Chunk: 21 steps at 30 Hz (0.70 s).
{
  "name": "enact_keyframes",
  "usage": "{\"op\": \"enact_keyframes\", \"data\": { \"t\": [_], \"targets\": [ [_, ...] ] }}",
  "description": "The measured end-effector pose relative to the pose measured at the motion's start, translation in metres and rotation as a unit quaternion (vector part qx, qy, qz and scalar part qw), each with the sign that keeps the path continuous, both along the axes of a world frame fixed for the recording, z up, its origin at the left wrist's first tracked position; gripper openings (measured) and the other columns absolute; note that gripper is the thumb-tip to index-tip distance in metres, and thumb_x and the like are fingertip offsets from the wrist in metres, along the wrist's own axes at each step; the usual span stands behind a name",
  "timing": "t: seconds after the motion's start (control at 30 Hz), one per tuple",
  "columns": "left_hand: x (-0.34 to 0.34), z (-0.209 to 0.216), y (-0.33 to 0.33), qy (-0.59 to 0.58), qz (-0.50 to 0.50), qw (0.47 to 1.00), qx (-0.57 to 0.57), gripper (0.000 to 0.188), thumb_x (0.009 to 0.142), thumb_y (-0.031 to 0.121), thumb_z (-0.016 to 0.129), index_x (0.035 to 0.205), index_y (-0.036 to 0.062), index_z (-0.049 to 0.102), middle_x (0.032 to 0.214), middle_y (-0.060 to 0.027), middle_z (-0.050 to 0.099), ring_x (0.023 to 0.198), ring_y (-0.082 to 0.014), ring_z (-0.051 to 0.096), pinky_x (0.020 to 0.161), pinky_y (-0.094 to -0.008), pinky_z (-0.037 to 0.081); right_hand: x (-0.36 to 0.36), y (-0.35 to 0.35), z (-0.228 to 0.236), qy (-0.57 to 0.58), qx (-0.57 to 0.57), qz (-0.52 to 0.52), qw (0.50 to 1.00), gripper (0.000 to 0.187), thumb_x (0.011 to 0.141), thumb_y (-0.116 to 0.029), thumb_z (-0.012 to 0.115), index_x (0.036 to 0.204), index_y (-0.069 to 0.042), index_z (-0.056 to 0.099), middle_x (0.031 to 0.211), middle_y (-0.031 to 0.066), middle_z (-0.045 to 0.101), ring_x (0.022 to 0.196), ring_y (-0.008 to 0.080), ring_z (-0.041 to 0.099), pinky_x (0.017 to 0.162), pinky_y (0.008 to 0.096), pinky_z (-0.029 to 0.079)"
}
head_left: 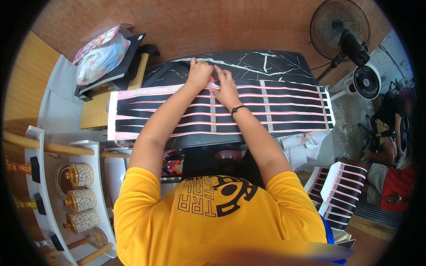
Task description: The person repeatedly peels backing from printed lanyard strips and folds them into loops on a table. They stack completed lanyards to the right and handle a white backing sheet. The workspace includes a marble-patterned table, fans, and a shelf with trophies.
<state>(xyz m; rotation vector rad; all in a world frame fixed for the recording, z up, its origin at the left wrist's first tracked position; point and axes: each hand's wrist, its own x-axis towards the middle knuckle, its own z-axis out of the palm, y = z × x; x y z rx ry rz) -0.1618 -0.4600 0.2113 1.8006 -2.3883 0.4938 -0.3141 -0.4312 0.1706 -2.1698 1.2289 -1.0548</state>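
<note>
1. White shelf unit (53, 195), far left: three crackle-pattern lidded jars (80, 198) stand in a row, well apart from the work surface.
2. Plastic-wrapped bundle (100, 60): it rests on a black tray at the upper left, just beyond the sheet's left end, probably parked there to keep the bench free.
3. Black-and-pink strip sheet (275, 108): it lies flat across the black marble-pattern table (266, 60) and spans nearly its full width. Its near edge lies close to the table's front edge. Open tabletop remains only along the far side.
4. Left hand (199, 73): it presses down on the sheet's far edge, fingers curled. Whether it pinches anything cannot be determined.
5. Right hand (226, 86): it lies just beside the left hand, fingertips on a pink strip. It appears to hold the strip down; a closed grip cannot be confirmed.
6. Stack of similar sheets (341, 190): it stands at the lower right, near the person's right side.
7. Two fans (341, 31) occupy the upper right.
</note>
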Motion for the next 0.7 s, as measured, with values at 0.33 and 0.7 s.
{"op": "enact_keyframes", "data": {
  "t": [0.33,0.7],
  "targets": [
    [0.002,0.001,-0.007,-0.017,0.026,0.999,-0.038,0.009,0.081,0.014,0.064,0.078,0.0131,0.072,0.087,-0.0087,0.071,0.093,-0.0266,0.066,0.104,-0.0576,0.032,-0.002,0.003,0.002,-0.014,0.016,0.021,1.0,0.1,0.065,-0.012,0.087,0.15,-0.017,0.035,0.129,0.0177,0.046,0.115,0.0393,0.055,0.097,0.0455,0.048],
    [0.023,0.016,0.044,0.163,-0.09,0.98,0.066,0.037,0.072,0.006,0.076,0.106,0.0131,0.064,0.112,-0.0085,0.056,0.112,-0.0325,0.052,0.093,-0.0513,0.04,0.01,0.015,-0.008,-0.084,-0.001,0.013,0.996,0.095,0.059,-0.007,0.09,0.142,-0.013,0.045,0.131,0.0184,0.043,0.121,0.0378,0.05,0.103,0.0431,0.044]
  ]
}}
